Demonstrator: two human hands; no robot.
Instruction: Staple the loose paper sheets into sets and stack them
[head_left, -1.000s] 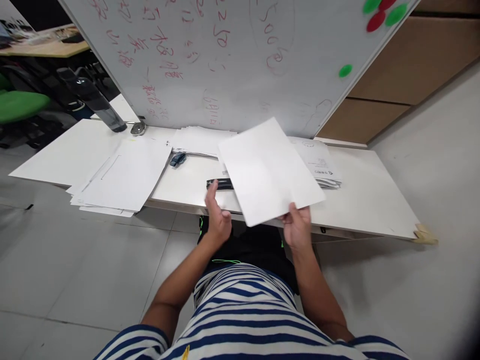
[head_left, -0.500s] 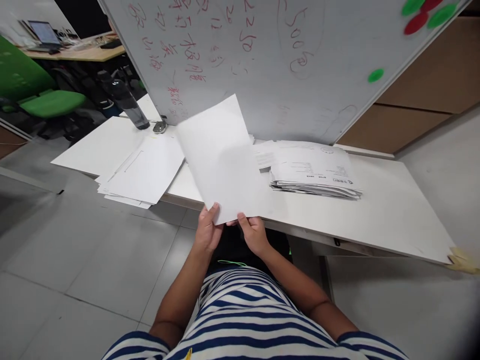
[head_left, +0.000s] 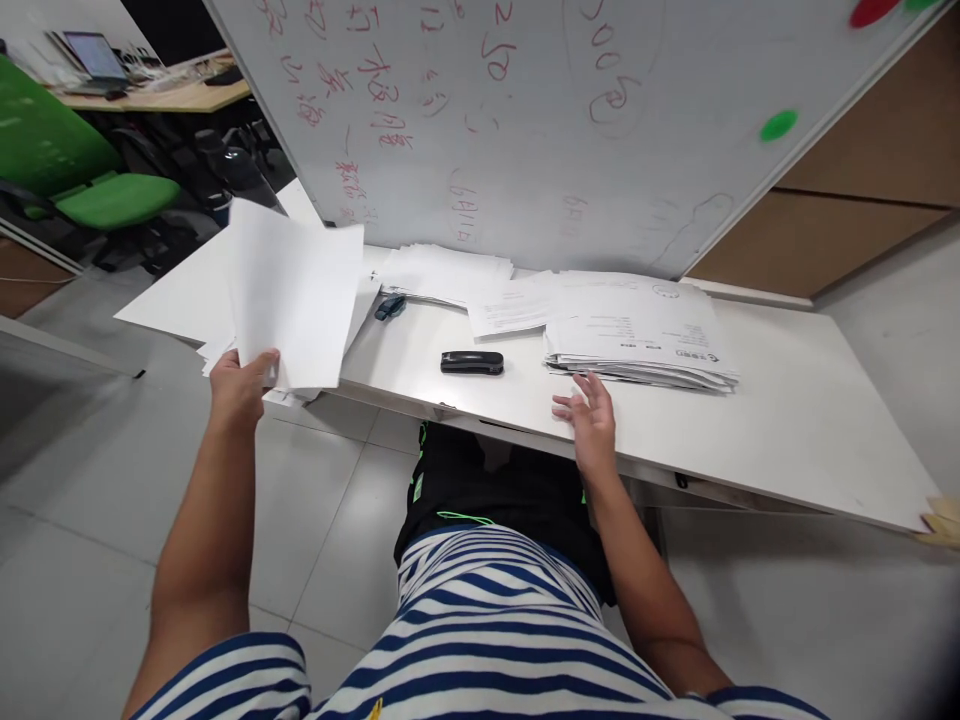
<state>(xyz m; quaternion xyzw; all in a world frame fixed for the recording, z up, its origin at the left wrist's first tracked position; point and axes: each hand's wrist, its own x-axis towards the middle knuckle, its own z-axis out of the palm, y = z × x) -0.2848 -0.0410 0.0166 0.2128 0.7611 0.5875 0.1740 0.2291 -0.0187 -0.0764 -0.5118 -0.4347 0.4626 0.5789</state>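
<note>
At the left, my left hand pinches the near edge of a white paper sheet, held up above other papers lying on the table. Whether it is one sheet or more I cannot tell. My right hand is over the table's front edge with its fingers apart and nothing in them, just short of a thick stack of printed papers. Between the hands a black stapler lies on the white tabletop. Behind it are a small dark object and another pile of papers.
A whiteboard with red writing and round magnets stands along the table's back. At the far left are a green chair, a dark bottle partly behind the paper, and a desk with a laptop.
The left hand has carried the paper from the middle over to the left. My right hand has let go of it and moved right. The stapler has come into view.
</note>
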